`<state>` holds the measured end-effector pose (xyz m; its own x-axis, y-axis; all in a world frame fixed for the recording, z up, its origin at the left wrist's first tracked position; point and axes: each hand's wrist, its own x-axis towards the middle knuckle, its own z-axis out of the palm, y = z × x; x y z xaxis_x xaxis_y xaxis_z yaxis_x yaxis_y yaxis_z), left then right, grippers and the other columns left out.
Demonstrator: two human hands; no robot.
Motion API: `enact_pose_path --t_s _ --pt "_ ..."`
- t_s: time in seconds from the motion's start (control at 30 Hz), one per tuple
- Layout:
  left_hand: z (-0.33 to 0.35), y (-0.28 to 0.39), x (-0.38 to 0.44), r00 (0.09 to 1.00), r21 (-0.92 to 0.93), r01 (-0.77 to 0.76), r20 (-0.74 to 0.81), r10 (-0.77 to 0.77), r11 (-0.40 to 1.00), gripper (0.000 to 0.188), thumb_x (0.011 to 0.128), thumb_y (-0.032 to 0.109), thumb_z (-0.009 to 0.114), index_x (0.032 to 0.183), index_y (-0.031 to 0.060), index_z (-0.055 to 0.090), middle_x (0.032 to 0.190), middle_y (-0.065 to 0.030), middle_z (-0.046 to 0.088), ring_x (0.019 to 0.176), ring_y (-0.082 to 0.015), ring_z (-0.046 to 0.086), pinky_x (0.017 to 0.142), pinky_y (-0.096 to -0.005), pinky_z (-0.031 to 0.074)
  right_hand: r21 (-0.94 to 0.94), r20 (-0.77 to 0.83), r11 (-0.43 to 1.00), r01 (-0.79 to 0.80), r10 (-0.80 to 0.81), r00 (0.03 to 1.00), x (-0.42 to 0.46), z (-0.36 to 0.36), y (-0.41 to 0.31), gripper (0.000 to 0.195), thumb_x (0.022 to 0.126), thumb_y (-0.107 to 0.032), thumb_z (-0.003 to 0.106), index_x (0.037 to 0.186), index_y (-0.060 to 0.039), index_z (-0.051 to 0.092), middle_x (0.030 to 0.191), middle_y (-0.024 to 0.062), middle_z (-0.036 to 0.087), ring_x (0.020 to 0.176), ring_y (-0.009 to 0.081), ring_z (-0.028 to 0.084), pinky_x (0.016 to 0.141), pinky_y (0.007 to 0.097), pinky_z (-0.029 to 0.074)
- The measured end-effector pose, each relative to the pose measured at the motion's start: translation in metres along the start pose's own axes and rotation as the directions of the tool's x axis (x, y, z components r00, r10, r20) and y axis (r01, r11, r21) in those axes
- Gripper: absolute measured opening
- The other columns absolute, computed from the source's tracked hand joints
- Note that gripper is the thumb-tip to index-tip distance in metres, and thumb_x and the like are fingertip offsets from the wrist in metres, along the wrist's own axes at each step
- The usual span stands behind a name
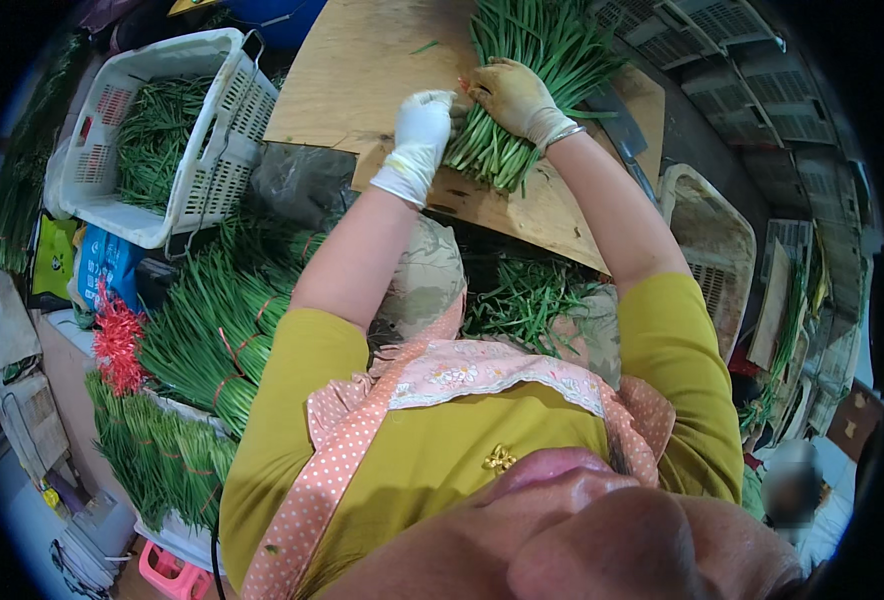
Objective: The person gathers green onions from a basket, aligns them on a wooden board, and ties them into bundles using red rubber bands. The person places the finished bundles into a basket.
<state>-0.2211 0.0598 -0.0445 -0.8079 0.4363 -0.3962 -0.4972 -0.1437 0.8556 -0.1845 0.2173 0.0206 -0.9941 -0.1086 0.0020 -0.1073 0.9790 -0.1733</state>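
Note:
On the wooden board (382, 82) lies a thick bundle of green garlic chives (487, 154), its pale cut ends towards me. My right hand (513, 94), in a stained whitish glove, grips across the bundle from above. A bit of red tie (463, 84) shows at its fingertips. My left hand (423, 124), in a white glove, is close against the left side of the bundle with its fingers curled. Whether it pinches the tie is hidden. A broad-bladed knife (622, 127) rests on the board just right of the bundle.
A white plastic crate (224, 150) with loose green leaves stands at left. Tied chive bundles (217, 337) are piled beside me, near red tie strings (118, 341). Leaf scraps (524, 300) lie in my lap. At right are a dirty crate (712, 225) and stacked crates (787, 97).

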Motion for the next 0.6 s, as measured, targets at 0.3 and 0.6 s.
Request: enact_pose_path --t_s 0.3,0.6 --pt "0.012 0.032 0.045 0.945 0.945 -0.183 0.094 0.313 0.270 0.031 0.083 0.038 0.070 0.094 0.0089 0.073 0.094 -0.0103 0.072 0.084 -0.0271 0.068 0.078 -0.0393 0.052 0.030 -0.110 0.999 0.037 -0.033 0.993 0.001 0.013 0.009 0.020 0.091 -0.025 0.059 0.095 -0.0071 0.066 0.110 0.0101 0.067 0.108 0.0288 0.059 0.110 0.0385 0.037" --pt "-0.005 -0.005 0.047 0.869 0.549 -0.496 0.307 0.389 0.673 0.016 0.084 0.022 0.065 0.086 0.0082 0.073 0.086 -0.0086 0.071 0.080 -0.0208 0.067 0.074 -0.0327 0.052 -0.007 -0.211 0.998 0.056 -0.056 0.976 -0.008 0.021 0.019 0.017 0.090 -0.023 0.061 0.094 -0.0083 0.068 0.106 0.0083 0.068 0.110 0.0267 0.059 0.111 0.0381 0.035"
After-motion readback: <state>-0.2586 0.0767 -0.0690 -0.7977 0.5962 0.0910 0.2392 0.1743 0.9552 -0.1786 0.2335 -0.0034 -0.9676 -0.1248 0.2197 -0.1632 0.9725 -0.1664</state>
